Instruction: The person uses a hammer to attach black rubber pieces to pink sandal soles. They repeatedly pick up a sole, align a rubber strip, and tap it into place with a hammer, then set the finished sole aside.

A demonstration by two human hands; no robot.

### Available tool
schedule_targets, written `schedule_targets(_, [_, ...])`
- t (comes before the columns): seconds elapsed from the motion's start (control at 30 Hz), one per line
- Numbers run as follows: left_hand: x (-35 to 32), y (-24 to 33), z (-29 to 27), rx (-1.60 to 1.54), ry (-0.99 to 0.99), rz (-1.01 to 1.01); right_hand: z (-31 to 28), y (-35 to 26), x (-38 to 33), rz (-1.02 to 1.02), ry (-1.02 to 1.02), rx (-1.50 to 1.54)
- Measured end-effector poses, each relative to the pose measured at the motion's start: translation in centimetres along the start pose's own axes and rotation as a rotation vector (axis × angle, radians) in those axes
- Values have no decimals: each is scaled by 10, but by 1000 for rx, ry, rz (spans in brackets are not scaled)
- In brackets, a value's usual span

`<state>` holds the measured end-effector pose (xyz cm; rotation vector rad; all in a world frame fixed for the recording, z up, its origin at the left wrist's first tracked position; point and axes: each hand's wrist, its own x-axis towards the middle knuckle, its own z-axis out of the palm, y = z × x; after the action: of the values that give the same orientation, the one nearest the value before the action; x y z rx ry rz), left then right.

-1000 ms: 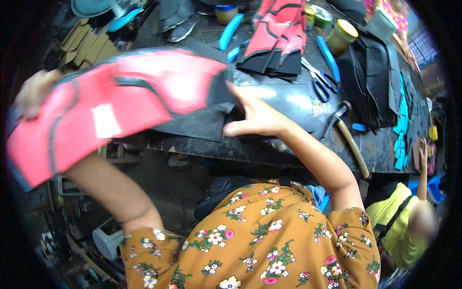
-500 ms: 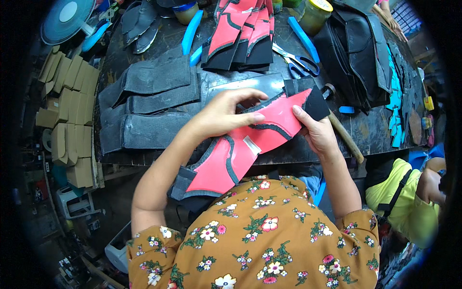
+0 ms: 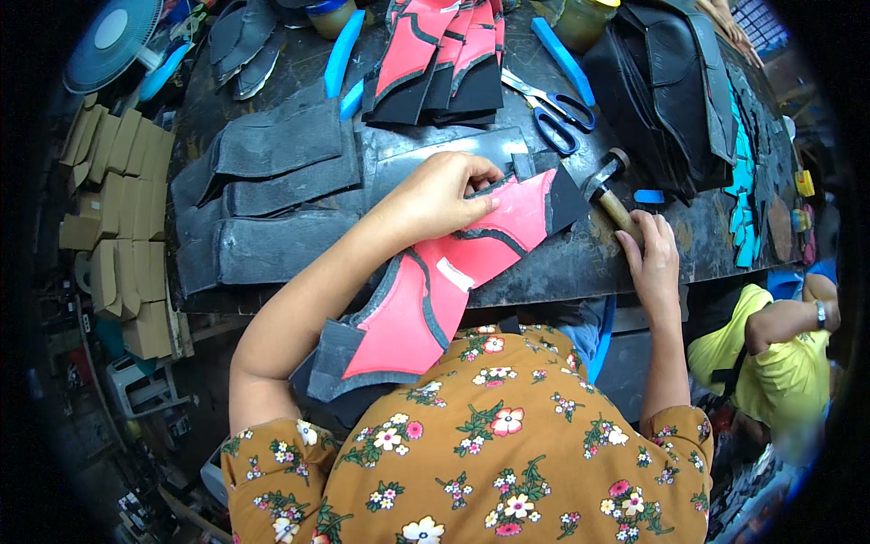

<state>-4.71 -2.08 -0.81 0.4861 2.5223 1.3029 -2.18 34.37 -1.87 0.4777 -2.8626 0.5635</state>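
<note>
My left hand (image 3: 453,195) is closed on the upper edge of a long pink and black layered sheet piece (image 3: 471,249), thumb on top of the pink face. The piece lies slanted, its far end over the table and its near end by my shirt. A small pale tag (image 3: 453,274) sits on its pink face. To its right, my right hand (image 3: 654,258) is closed around the wooden handle of a hammer (image 3: 616,208). The hammer's head points away from me, and my hand hides the handle's near end.
Grey sheet pieces (image 3: 281,195) lie stacked at left, more pink and black pieces (image 3: 435,63) at the back. Blue-handled scissors (image 3: 555,118), blue strips (image 3: 564,62) and black folded pieces (image 3: 666,100) lie around. A fan (image 3: 113,36) stands far left; a co-worker in yellow (image 3: 766,354) is at right.
My right hand has let go of the pink and black piece and moved right onto the hammer's handle. My left hand still holds the piece. The whole view has shifted slightly.
</note>
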Motion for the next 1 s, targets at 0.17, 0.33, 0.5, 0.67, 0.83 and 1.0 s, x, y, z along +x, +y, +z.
schedule_targets(0.17, [-6, 3, -1, 108, 58, 49, -17, -8, 14, 254, -124, 423])
schedule_targets(0.33, [-11, 0, 4, 85, 113, 82, -12, -64, 22, -104, 11, 462])
schedule_targets(0.5, [-11, -2, 5, 87, 101, 85, -3, -86, 26, -90, -293, 205])
schedule_targets(0.67, [-12, 1, 8, 186, 120, 203, -9, -81, 34, -79, -300, 392])
schedule_targets(0.83, [-14, 7, 13, 408, 160, 265, -13, -89, 40, -41, -282, 360])
schedule_targets(1.0, [-16, 13, 13, 494, 149, 262, -19, -96, 41, -49, -285, 349])
